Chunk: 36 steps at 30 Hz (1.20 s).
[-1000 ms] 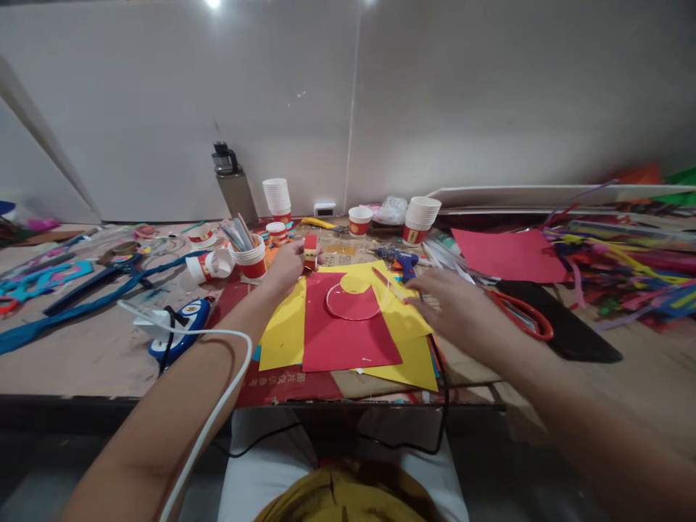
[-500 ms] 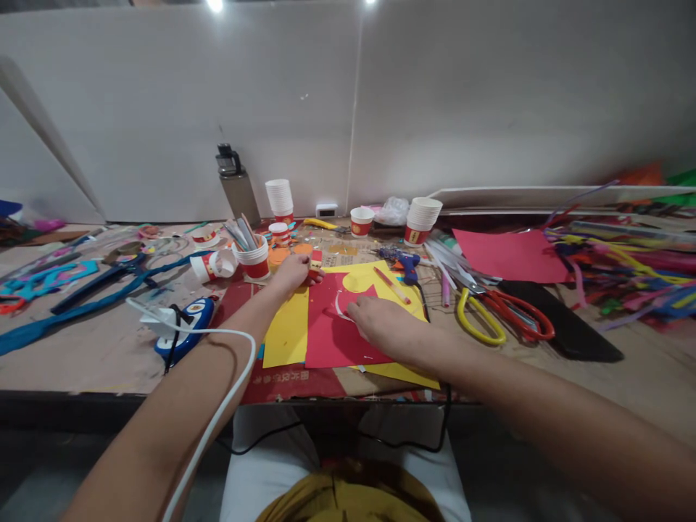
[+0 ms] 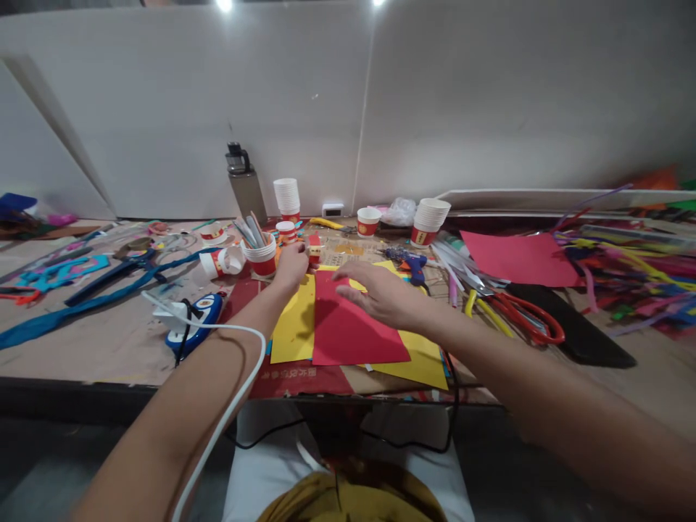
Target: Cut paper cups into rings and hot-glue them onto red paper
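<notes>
My left hand (image 3: 293, 264) is closed at the back edge of the paper sheets, its fingers on a small red and beige piece (image 3: 315, 249) that looks like part of a paper cup. Over the red paper sheet (image 3: 356, 337) hovers my right hand (image 3: 378, 291), fingers and thumb apart with nothing between them. That red sheet lies on a yellow paper sheet (image 3: 291, 335). A white curved strip (image 3: 309, 457) shows at my lap, below the table edge.
Near my left forearm stand a cup of pens (image 3: 261, 259) and a blue-white device (image 3: 199, 322) with a white cable. A glue gun (image 3: 416, 267), scissors (image 3: 525, 319) and a black flat object (image 3: 592, 333) lie to the right. Stacked cups (image 3: 429, 221) and a bottle (image 3: 244, 185) stand behind.
My right hand has lifted and moved up and away from the red sheet, and its fingers have opened. The white curved strip has left the sheet. My left hand still holds its piece.
</notes>
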Motion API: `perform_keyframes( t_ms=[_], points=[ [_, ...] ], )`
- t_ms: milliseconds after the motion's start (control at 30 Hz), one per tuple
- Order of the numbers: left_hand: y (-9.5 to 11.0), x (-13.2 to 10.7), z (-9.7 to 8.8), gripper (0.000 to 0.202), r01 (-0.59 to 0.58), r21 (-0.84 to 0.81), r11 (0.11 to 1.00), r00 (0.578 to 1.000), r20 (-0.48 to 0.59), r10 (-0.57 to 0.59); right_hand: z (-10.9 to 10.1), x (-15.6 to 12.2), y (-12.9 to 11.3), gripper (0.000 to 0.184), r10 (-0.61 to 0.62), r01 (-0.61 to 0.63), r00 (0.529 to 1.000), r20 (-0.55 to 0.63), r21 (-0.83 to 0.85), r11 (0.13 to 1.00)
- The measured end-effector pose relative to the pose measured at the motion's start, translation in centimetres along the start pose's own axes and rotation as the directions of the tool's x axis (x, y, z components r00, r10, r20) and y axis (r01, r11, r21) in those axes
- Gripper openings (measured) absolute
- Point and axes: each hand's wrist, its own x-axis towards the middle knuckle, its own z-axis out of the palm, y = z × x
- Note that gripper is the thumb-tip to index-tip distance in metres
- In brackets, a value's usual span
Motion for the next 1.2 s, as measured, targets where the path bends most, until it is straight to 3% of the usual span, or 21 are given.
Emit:
perform_keyframes(
  t_ms=[133,267,633,800,833,867,900,933,1000,1033,1067,1133,1167,1200],
  points=[
    [-0.2,0.1,0.3,0.012,0.049,-0.014,0.999,0.999,0.001,-0.049,2.9,3.1,4.8,0.063,0.023,-0.024,1.0,-0.006,-0.291,0.956],
    [-0.7,0.2,0.7,0.007,0.129,0.006,0.992,0.992,-0.007,-0.129,5.1,4.2,6.1,0.081,0.026,0.012,0.996,0.087,-0.408,0.913],
    [-1.0,0.9,0.2,0.016,0.234,-0.021,0.972,0.97,-0.056,-0.235,5.9,4.0,5.6,0.094,-0.037,0.116,0.97,0.242,-0.324,0.939],
    [-1.0,1.0,0.2,0.019,0.24,-0.005,0.971,0.97,-0.04,-0.24,6.6,0.7,1.8,0.08,-0.186,0.243,0.928,0.321,-0.147,0.959],
    [-1.0,1.0,0.1,0.019,0.24,0.001,0.971,0.97,-0.036,-0.239,6.7,-0.3,0.5,0.078,-0.262,0.297,0.907,0.329,-0.059,0.953],
    [-0.9,0.9,0.1,0.019,0.239,0.01,0.971,0.971,-0.033,-0.238,6.8,-1.3,-0.8,0.075,-0.367,0.366,0.852,0.373,0.075,0.927],
    [-0.9,0.9,0.1,0.019,0.235,0.021,0.972,0.972,-0.028,-0.235,6.7,-2.2,-2.1,0.076,-0.492,0.428,0.766,0.414,0.242,0.871],
    [-0.9,0.8,0.1,0.018,0.229,0.035,0.973,0.973,-0.022,-0.228,6.5,-3.0,-3.3,0.079,-0.59,0.443,0.685,0.428,0.4,0.803],
    [-0.6,0.6,0.2,0.015,0.2,0.07,0.977,0.98,-0.005,-0.2,5.6,-4.1,-5.0,0.063,-0.71,0.366,0.565,0.42,0.643,0.672],
    [-0.4,0.4,0.2,0.013,0.174,0.091,0.98,0.984,0.006,-0.176,5.0,-4.2,-5.3,0.055,-0.712,0.338,0.585,0.388,0.681,0.649],
    [-0.1,0.1,0.3,0.011,0.143,0.112,0.983,0.989,0.016,-0.146,4.3,-4.1,-5.2,0.047,-0.662,0.328,0.681,0.313,0.679,0.657],
    [0.6,-0.6,0.4,0.007,0.061,0.156,0.986,0.998,0.022,-0.065,3.1,-3.2,-4.0,0.028,-0.381,0.267,0.922,0.073,0.592,0.76],
    [0.9,-0.9,0.4,0.007,-0.002,0.201,0.98,1.0,0.018,-0.001,2.7,-2.5,-2.8,0.028,-0.184,0.19,0.981,-0.069,0.579,0.793],
    [1.3,-1.3,0.5,0.01,-0.088,0.274,0.958,0.996,0.018,0.087,2.3,-1.8,-1.5,0.029,-0.016,0.136,0.979,-0.205,0.583,0.801]
  ],
)
